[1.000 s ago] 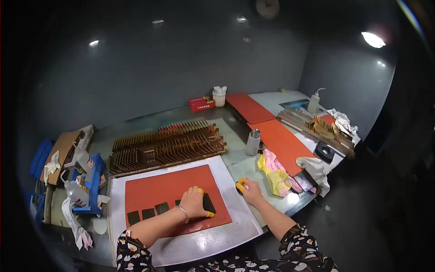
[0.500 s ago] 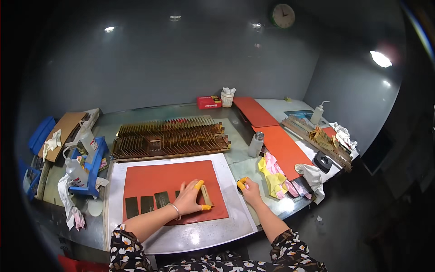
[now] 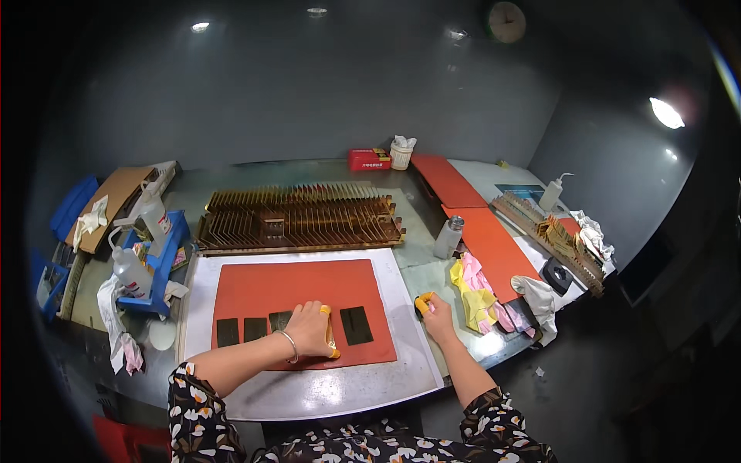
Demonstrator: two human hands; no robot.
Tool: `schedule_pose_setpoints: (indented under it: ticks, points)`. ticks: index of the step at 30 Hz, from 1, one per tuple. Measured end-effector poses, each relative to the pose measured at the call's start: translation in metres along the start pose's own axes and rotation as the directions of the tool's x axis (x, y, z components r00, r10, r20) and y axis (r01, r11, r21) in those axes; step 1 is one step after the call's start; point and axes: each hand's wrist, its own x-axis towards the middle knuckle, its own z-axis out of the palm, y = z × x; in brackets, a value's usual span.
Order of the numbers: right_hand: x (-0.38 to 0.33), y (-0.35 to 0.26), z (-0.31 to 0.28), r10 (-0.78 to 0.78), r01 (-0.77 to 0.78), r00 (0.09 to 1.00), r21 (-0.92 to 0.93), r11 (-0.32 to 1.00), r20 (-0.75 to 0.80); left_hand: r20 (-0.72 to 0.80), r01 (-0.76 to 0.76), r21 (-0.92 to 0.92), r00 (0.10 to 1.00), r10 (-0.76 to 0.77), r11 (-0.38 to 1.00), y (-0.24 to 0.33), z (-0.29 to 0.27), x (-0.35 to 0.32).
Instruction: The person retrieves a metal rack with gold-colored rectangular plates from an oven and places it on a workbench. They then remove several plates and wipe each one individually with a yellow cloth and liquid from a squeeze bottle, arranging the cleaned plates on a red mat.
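Observation:
My left hand [image 3: 309, 330], with yellow finger cots on its fingertips, spans a thin plate over the red mat [image 3: 301, 278]. The plate's light edge [image 3: 330, 333] shows between thumb and finger; the rest hides under the hand. To its right a dark rectangular plate [image 3: 356, 326] lies flat. Left of the hand more dark plates [image 3: 228, 332] lie in a row, one partly covered by the wrist. At the right edge of the white board [image 3: 397, 289], my right hand [image 3: 438, 315], also with yellow finger cots, is closed around a small black thing I cannot make out.
Behind the mat stands a long slotted rack [image 3: 297, 224] full of thin upright plates. Squeeze bottles [image 3: 133, 274] stand by a blue tray [image 3: 174, 255] at left. At right are a metal-capped bottle [image 3: 449, 238], yellow and pink cloths [image 3: 475, 297] and another rack [image 3: 552, 235].
The plate that my left hand held tilted now lies flat at the right of the row. That hand has moved left onto another plate. My right hand keeps its grip. The view has shifted slightly.

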Motion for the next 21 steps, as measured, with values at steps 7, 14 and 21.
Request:
schedule_pose_setpoints:
  ticks: [7,14,21]
  points:
    - [0.005,0.009,0.001,0.061,-0.061,0.998,0.048,0.997,0.004,-0.228,-0.154,-0.340,0.970,0.077,0.928,-0.013,-0.013,-0.009]
    - [0.005,0.005,0.006,0.018,-0.018,1.000,0.047,0.999,0.000,-0.151,-0.135,-0.266,0.984,0.097,0.955,-0.051,0.009,-0.038]
    - [0.002,0.018,-0.005,0.131,-0.130,0.991,0.037,0.991,-0.022,-0.132,0.063,-0.119,0.988,-0.078,0.991,-0.078,0.016,-0.045]
